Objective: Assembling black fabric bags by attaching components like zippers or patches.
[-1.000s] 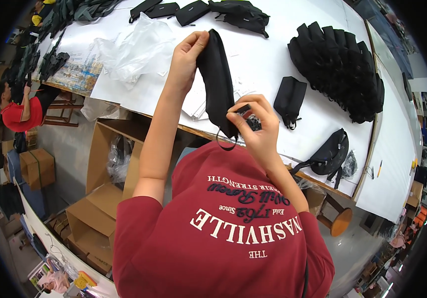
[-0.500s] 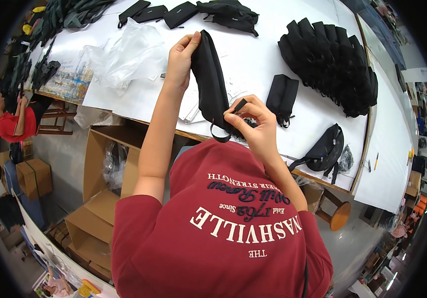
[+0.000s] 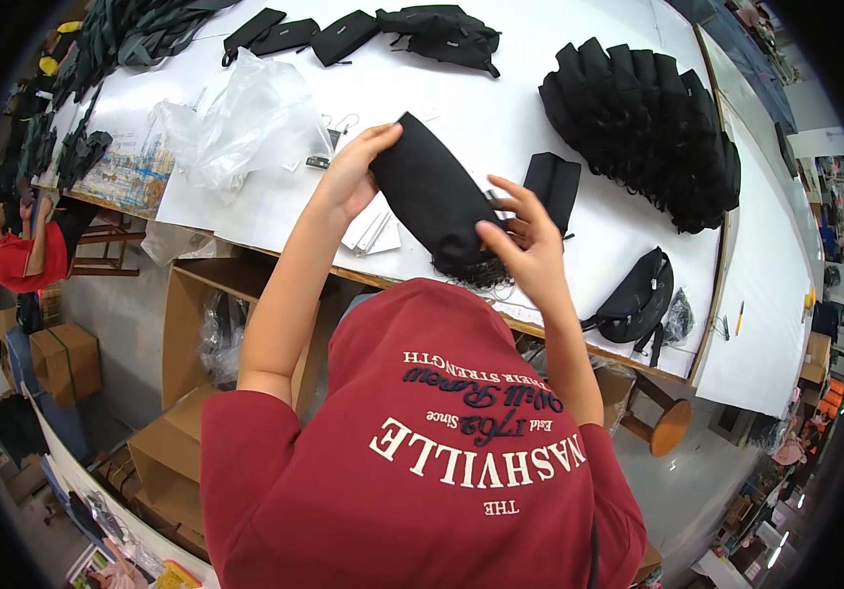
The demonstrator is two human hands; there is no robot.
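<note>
Fingers of left hand (image 3: 348,182) and right hand (image 3: 530,245) pinching soft, oblong black fabric pouch (image 3: 432,201).

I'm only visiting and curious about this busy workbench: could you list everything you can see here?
Black fabric pouch: one, black, held up between both hands over the table edge.
White table: one, white, spans the upper picture.
Clear crumpled plastic bag: one, clear, on the table's left.
Stack of black folded bags: one pile, black, on the table's right.
Black waist bag: one, black, near the table's front edge.
Flat black pouches: several, black, along the far edge.
Brown cardboard boxes: several, brown, under the table.
Left hand: grips the pouch's top.
Right hand: fingers on the pouch's lower end.
</note>
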